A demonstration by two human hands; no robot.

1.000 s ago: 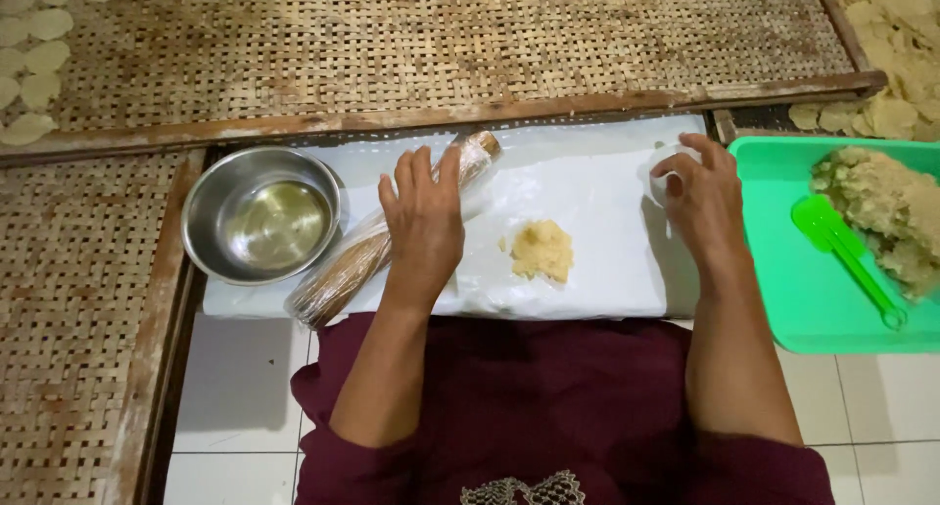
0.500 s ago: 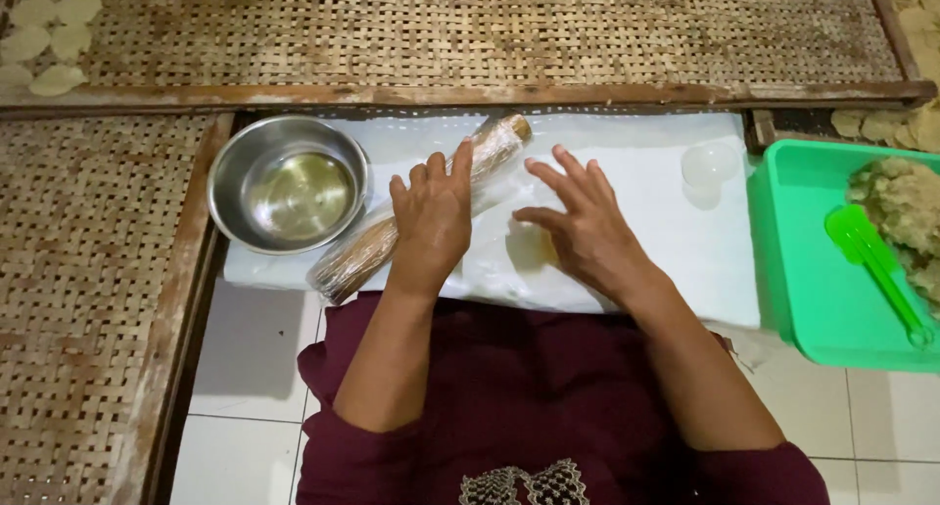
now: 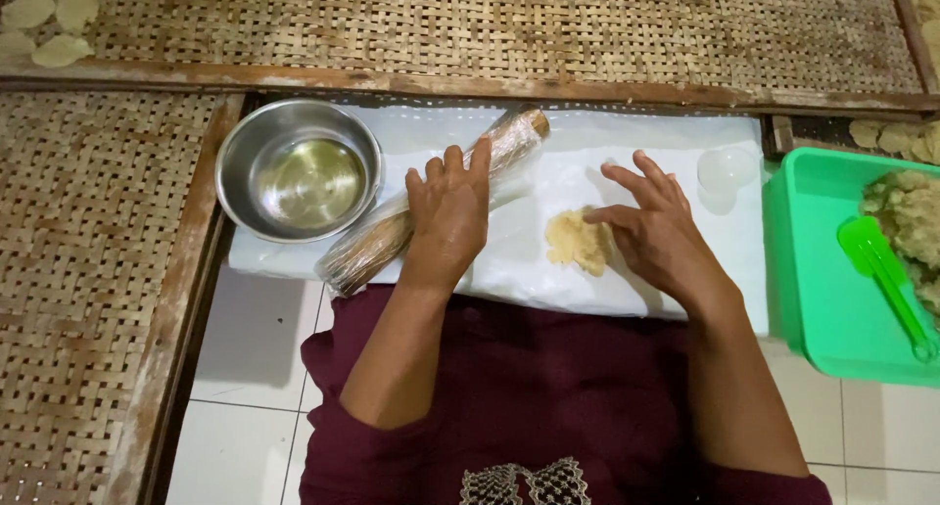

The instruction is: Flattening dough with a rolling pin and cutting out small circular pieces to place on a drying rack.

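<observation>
on the white plastic-covered board (image 3: 587, 143) in front of my lap, my left hand (image 3: 448, 211) lies flat on the wrapped rolling pin (image 3: 431, 204), fingers extended and slightly spread along its length, palm bearing down. the pin runs diagonally, its lower end near the steel bowl (image 3: 297, 168), which sits just beside it. my right hand (image 3: 658, 233) hovers at the dough lump (image 3: 578, 242), fingers fanned open, forefinger and thumb touching its right edge; nothing is gripped. the lump rests near the middle of the board, between both hands, clear of the pin. judgement: the dough looks soft, crumbly and light, likely to tear or stick, so best handled from its edges with fingertips or from above with gentle pressure. the pin appears rigid and its film slick; hold it mid-length with a flat palm. a green tray (image 3: 813, 299) with a green scraper (image 3: 881, 270) stands to my right, well apart.
</observation>
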